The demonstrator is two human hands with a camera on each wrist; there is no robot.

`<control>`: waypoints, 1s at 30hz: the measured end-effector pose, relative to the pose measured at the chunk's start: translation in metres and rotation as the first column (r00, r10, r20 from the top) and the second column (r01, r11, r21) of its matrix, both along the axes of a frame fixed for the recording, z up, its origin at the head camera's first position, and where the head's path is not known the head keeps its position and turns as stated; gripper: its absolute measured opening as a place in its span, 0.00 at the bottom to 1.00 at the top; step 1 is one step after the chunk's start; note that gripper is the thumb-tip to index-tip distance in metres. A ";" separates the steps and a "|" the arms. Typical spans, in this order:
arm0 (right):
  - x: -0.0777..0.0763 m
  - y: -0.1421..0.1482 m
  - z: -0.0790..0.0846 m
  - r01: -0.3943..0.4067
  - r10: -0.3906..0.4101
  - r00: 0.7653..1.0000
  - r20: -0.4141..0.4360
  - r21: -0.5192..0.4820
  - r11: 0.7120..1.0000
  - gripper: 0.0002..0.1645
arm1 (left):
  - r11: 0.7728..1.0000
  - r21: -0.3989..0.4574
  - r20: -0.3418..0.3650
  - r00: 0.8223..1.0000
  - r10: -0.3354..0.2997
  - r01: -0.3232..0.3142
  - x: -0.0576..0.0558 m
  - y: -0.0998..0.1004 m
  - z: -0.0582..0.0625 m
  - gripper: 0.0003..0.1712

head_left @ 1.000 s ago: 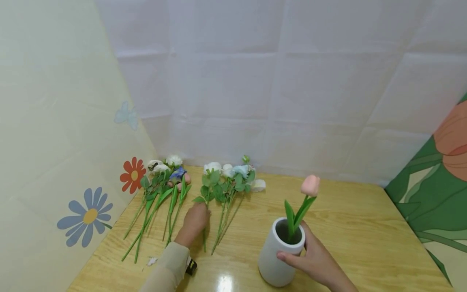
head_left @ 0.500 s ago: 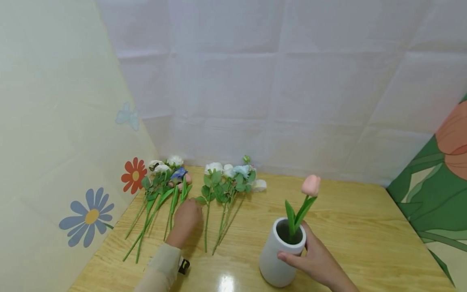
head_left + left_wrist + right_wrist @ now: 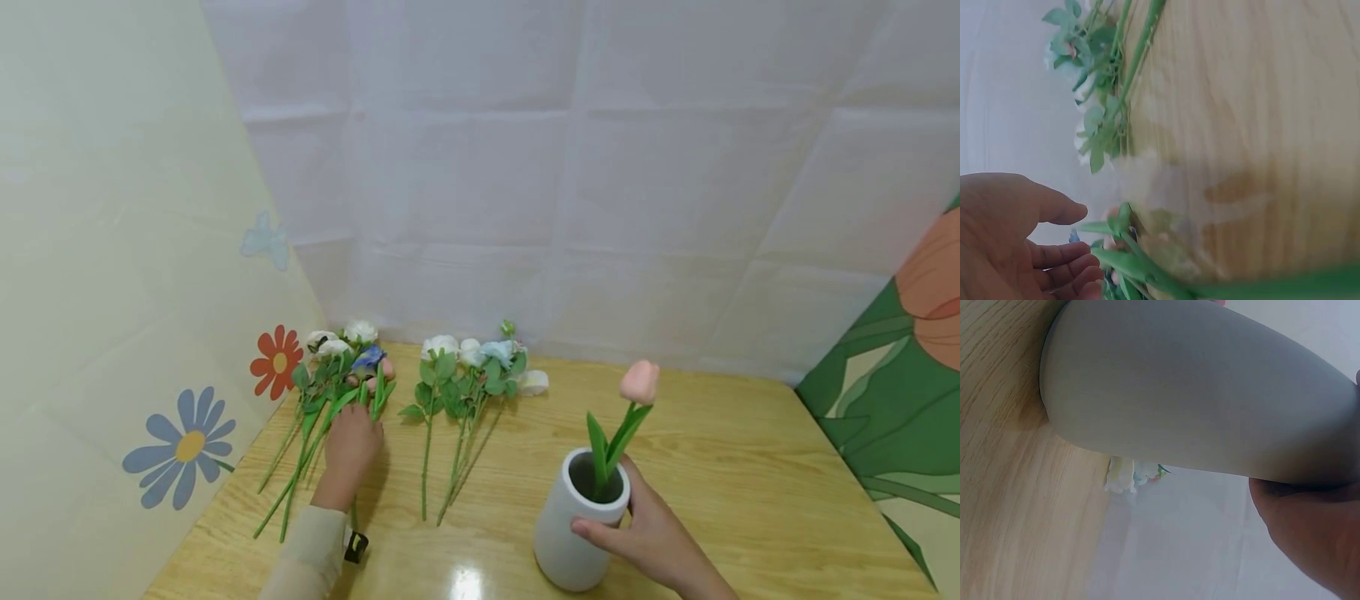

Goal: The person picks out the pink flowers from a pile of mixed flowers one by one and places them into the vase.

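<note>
My right hand (image 3: 648, 533) grips the white vase (image 3: 573, 533) near its rim, thumb on the front. Inside the vase stands one pink tulip (image 3: 639, 382) with green leaves, leaning right. In the right wrist view the grey-white vase wall (image 3: 1185, 387) fills much of the frame. Over on the left, my left hand (image 3: 352, 442) is low over the tulip stems in the left bunch. The left wrist view shows its thumb (image 3: 1063, 209) apart from the loosely bent fingers, with the tulip leaves (image 3: 1125, 262) just beyond the fingertips.
White flowers (image 3: 330, 345) and a blue flower (image 3: 367, 358) lie in the left bunch. Mid-table are white roses (image 3: 440, 345), a pale blue flower (image 3: 497, 352) and a white bloom (image 3: 533, 382). The wooden table (image 3: 720, 467) meets a pale backdrop (image 3: 465, 183).
My left hand has moved left, from the stem of a white rose in the middle bunch to the tulips in the left bunch. The right hand and vase stay put.
</note>
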State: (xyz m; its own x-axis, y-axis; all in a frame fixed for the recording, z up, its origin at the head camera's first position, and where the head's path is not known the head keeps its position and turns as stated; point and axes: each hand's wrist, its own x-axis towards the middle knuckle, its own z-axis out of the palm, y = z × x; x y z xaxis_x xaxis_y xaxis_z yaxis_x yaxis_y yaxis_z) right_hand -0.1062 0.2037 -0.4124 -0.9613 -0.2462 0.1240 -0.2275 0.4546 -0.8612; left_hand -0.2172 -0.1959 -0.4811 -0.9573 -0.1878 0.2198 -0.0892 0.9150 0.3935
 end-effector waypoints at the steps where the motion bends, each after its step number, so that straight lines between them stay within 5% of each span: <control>1: 0.000 0.000 0.000 0.001 -0.001 1.000 0.001 0.000 1.000 0.45 | 1.000 0.000 0.002 1.000 0.005 -0.005 0.000 -0.002 0.000 0.19; 10: 0.000 0.001 -0.001 -0.004 0.004 1.000 0.000 -0.001 1.000 0.45 | 0.998 0.059 0.091 0.996 0.019 -0.024 0.004 -0.017 -0.004 0.25; 30: -0.001 0.002 -0.001 -0.024 0.024 0.999 0.026 -0.028 0.999 0.45 | 0.999 -0.025 0.143 0.989 -0.023 0.027 0.007 -0.024 -0.009 0.22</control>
